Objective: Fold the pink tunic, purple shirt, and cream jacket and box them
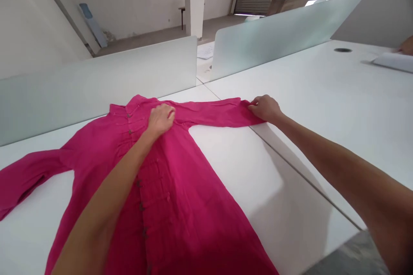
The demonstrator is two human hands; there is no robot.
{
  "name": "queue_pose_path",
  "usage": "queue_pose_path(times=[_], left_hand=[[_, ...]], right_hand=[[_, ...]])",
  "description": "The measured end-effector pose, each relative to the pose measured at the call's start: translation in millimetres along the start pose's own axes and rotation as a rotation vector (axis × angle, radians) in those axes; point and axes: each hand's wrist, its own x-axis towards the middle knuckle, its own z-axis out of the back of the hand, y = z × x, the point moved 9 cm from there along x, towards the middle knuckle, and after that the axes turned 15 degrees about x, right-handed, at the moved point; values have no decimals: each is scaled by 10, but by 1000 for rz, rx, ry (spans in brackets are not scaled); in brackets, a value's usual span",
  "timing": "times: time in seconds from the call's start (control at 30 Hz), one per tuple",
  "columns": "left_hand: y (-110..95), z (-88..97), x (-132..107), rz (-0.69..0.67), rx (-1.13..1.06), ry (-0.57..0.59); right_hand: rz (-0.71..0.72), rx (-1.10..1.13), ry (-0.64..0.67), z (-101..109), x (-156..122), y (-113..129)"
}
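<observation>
A long pink button-front dress [174, 189] lies spread flat on the white table [274, 206], collar at the far side and both sleeves stretched out sideways. My left hand [161, 119] rests near the right shoulder of the dress, fingers curled and pinching the fabric. The cuff end of the right sleeve [213, 114] is gripped by my right hand [266, 108], fingers closed on the cloth at the seam between two tables. The left sleeve [29, 176] lies flat towards the left edge.
Frosted glass dividers [97, 81] stand behind the table, another one [277, 34] at the right. A second white table [338, 94] adjoins on the right, with a cable hole [342, 50], a sheet of paper [393, 61] and another person's hand [407, 46] at its far edge.
</observation>
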Motion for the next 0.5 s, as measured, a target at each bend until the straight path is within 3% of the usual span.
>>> queue_pose_path(times=[0.13,0.3,0.4,0.5], left_hand=[[-308,-202,5,-19,-63,69],[-266,-301,-23,30,-95,38],[-244,-325,-35,21,-96,32],[-253,-336,-39,3,-98,16]], right_hand=[[11,53,-31,191,-87,169],[-141,478,-166,606,-106,103],[-228,688,-150,674,-43,69],[-199,773,-141,709,56,95]])
